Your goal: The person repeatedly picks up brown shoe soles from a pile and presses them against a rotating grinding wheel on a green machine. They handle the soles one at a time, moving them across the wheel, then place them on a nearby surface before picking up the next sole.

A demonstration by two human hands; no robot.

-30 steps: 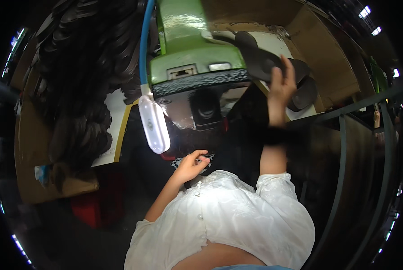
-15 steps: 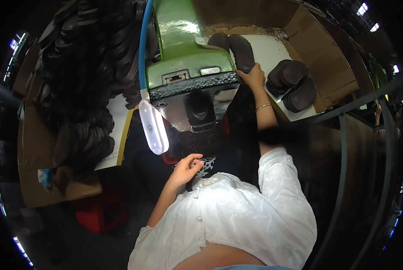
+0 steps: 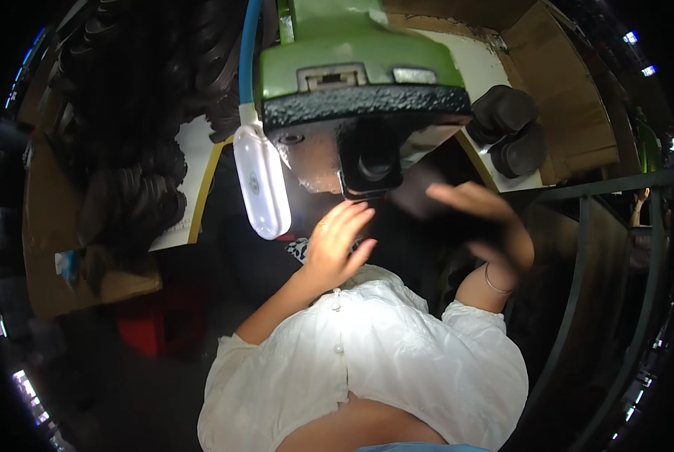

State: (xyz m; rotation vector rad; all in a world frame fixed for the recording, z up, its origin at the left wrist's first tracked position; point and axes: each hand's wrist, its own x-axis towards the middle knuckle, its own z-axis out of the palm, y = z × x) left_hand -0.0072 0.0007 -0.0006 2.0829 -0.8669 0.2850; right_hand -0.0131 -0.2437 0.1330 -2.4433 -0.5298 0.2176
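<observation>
A dark shoe sole [image 3: 418, 192], smeared by motion, is in the fingers of my right hand [image 3: 484, 215], just right of the green machine's working head [image 3: 371, 154]. My left hand [image 3: 340, 245] holds nothing; its fingers are apart and reach up to the lower edge of that head, where the fingertips come close to it. What lies under the machine head is hidden in shadow. A white lamp [image 3: 263, 184] glows at the machine's left side, below a blue hose [image 3: 250, 60].
On the right stands a cardboard-walled tray [image 3: 563, 113] with several dark soles [image 3: 506, 113] in it. Stacks of dark soles [image 3: 141, 196] fill another tray at the left. Below that is a red stool [image 3: 160, 324]. A metal rail frame [image 3: 578, 264] rises at the right.
My right hand has brought a sole from the right tray toward the machine head. The left hand has risen from my lap to the head's lower edge, its fingers spreading.
</observation>
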